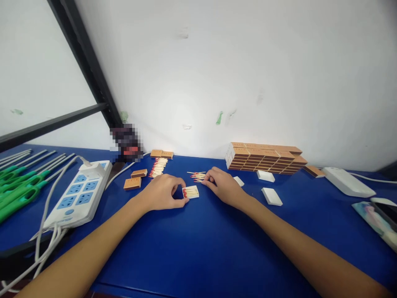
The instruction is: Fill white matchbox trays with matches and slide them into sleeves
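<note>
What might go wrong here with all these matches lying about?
The open tray pinched by the left hand looks light; a nudge might tip it and spill its matches. The right hand touches the loose matches, so a sweep may scatter them. Red heads rubbed hard might ignite, and a power strip lies on the same table.

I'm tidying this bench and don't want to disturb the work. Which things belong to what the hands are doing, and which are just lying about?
In hand: left hand holding the open matchbox tray; right hand at the loose matches; match pile; empty white trays; brown sleeves; stacked matchboxes.
Lying about: power strip; green-handled tools; white device; phone.
</note>
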A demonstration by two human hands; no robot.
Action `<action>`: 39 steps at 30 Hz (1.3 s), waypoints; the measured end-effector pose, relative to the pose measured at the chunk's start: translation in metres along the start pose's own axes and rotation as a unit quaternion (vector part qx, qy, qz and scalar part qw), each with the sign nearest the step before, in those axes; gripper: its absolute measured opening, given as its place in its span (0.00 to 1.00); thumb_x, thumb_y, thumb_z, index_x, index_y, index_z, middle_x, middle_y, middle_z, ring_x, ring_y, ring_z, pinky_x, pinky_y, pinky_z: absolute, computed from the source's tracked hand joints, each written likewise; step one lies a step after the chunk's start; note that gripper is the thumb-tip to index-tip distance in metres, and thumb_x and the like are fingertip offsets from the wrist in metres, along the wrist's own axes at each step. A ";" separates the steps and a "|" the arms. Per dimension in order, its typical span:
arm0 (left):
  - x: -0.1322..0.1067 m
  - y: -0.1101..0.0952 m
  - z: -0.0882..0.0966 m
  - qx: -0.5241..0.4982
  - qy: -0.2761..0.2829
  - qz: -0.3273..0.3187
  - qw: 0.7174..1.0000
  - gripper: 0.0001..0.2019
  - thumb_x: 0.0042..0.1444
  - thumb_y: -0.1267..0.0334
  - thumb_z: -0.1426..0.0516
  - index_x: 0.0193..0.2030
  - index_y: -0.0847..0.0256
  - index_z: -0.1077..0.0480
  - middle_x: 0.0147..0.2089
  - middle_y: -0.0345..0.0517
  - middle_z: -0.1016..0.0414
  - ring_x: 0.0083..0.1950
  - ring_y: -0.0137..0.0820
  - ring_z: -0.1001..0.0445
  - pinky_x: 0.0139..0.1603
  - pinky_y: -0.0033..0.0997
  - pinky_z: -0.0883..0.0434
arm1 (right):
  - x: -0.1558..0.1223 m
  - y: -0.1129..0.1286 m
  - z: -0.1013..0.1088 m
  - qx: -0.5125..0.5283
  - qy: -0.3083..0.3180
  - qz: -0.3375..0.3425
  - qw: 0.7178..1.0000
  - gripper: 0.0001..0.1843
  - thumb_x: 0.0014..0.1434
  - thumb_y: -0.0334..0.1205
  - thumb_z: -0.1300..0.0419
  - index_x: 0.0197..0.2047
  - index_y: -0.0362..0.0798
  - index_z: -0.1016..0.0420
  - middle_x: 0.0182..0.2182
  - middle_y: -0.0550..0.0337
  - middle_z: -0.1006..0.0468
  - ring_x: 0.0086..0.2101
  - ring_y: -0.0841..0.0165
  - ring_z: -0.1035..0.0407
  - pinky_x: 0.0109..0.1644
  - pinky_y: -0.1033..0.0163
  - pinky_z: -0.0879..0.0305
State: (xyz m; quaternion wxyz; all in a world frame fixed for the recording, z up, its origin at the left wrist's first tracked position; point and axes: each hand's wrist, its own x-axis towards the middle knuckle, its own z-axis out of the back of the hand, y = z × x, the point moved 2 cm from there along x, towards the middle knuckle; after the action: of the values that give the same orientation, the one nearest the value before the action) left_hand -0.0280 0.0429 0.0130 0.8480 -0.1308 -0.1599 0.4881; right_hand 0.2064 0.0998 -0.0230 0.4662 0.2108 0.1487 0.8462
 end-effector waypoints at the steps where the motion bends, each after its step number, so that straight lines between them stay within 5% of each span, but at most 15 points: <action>1: 0.000 0.001 -0.001 -0.002 0.002 0.003 1.000 0.14 0.54 0.51 0.34 0.42 0.57 0.20 0.24 0.35 0.29 0.26 0.29 0.30 0.28 0.29 0.42 | -0.001 -0.001 0.001 0.000 0.003 0.000 1.000 0.07 0.69 0.39 0.39 0.38 0.48 0.27 0.37 0.60 0.28 0.32 0.69 0.34 0.37 0.63 0.42; 8: 0.001 0.002 0.002 -0.019 -0.044 0.012 0.999 0.14 0.55 0.51 0.34 0.45 0.56 0.20 0.23 0.33 0.31 0.25 0.27 0.32 0.28 0.28 0.40 | -0.003 -0.004 0.007 -0.020 -0.014 0.023 0.999 0.05 0.72 0.39 0.43 0.42 0.49 0.29 0.41 0.59 0.28 0.33 0.69 0.33 0.37 0.63 0.42; 20: 0.002 0.007 0.006 -0.040 -0.028 0.021 0.999 0.15 0.54 0.51 0.33 0.44 0.57 0.20 0.22 0.32 0.33 0.23 0.25 0.33 0.27 0.27 0.41 | -0.011 0.003 0.011 -0.036 0.066 0.077 0.994 0.05 0.72 0.39 0.42 0.41 0.49 0.30 0.41 0.59 0.28 0.31 0.70 0.34 0.36 0.63 0.42; 35: 0.004 0.001 0.004 -0.025 0.013 0.024 0.999 0.13 0.53 0.53 0.34 0.41 0.58 0.19 0.22 0.34 0.31 0.24 0.27 0.32 0.28 0.29 0.40 | -0.018 -0.011 0.025 -0.005 0.106 0.049 0.993 0.07 0.72 0.37 0.45 0.40 0.49 0.31 0.40 0.58 0.27 0.35 0.68 0.33 0.38 0.62 0.40; 39: -0.001 0.005 0.026 -0.019 0.001 0.039 0.999 0.22 0.52 0.46 0.32 0.48 0.58 0.19 0.26 0.37 0.26 0.26 0.29 0.29 0.27 0.29 0.38 | -0.020 -0.009 0.020 -0.001 0.089 0.067 0.994 0.07 0.73 0.40 0.47 0.41 0.50 0.31 0.40 0.58 0.27 0.35 0.67 0.33 0.39 0.61 0.39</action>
State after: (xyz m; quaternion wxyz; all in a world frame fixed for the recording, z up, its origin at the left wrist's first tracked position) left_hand -0.0430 0.0461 0.0350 0.8260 -0.1532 -0.1628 0.5174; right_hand 0.2326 0.0892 -0.0139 0.3936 0.1438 0.1748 0.8910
